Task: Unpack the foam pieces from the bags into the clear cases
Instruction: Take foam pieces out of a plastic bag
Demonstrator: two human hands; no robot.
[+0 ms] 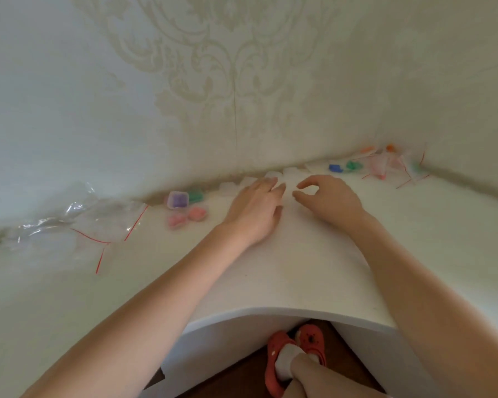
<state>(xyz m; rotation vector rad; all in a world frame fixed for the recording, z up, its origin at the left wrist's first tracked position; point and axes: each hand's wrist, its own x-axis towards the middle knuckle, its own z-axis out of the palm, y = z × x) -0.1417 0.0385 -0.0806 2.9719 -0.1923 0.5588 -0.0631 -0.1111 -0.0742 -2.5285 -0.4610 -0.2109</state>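
At far left the emptied bags (78, 222) lie flat; filled clear cases (177, 199) sit by the wall. Our left hand (255, 209) rests with relaxed fingers on the tabletop (285, 271); our right hand (328, 198) curls thumb and forefinger over something pale, perhaps a clear case, though we cannot tell. We should steady it before reaching far right for the full bags (385, 165).

no readable text, label, brand or number anywhere in this blurred view
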